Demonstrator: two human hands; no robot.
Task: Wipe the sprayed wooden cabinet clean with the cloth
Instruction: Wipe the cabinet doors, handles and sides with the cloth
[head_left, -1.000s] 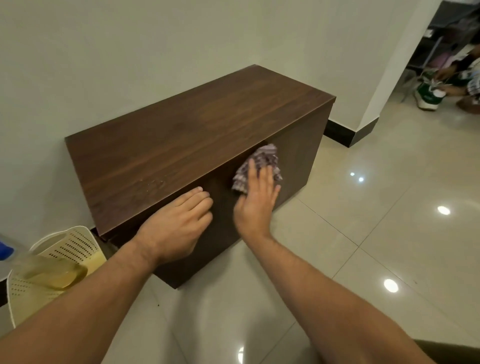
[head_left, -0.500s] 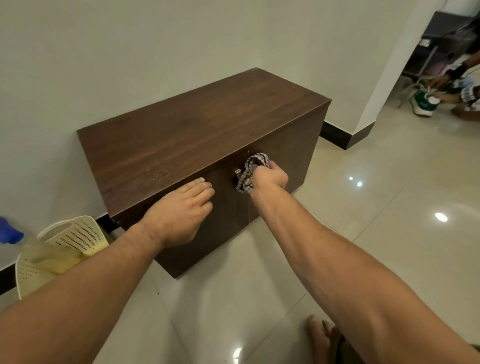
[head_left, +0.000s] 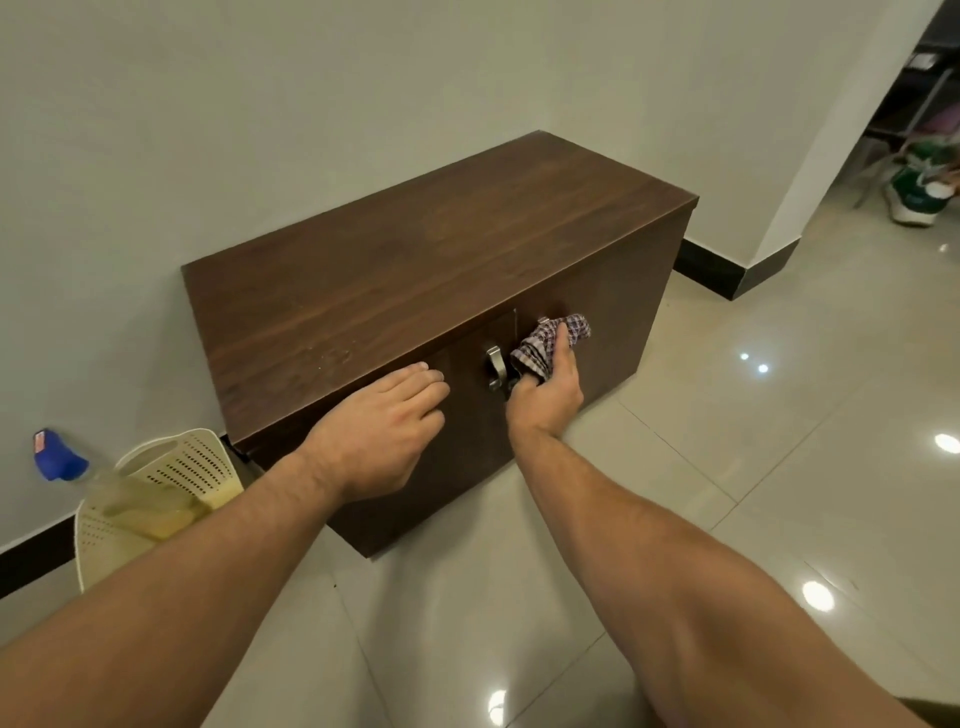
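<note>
The right hand (head_left: 548, 397), flat on the cabinet (head_left: 415, 270) front a second ago, now has its fingers bunched around the cloth (head_left: 545, 345) just right of the handle (head_left: 494, 366). The left hand (head_left: 376, 431) stays open, bracing the cabinet's front edge. Front wiping likely continues.

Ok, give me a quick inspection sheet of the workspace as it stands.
Surface: wooden cabinet top bare, faint smudges near front-left edge.
Job's things: checked cloth bunched against cabinet front, beside metal handle.
Clutter: cream perforated basket, spray bottle with blue cap on the floor, left.
Hands: left hand resting on front top edge, empty; right hand gripping cloth.
Cables: nothing seen.
Surroundings: glossy tiled floor, white wall, green shoe far right.
</note>
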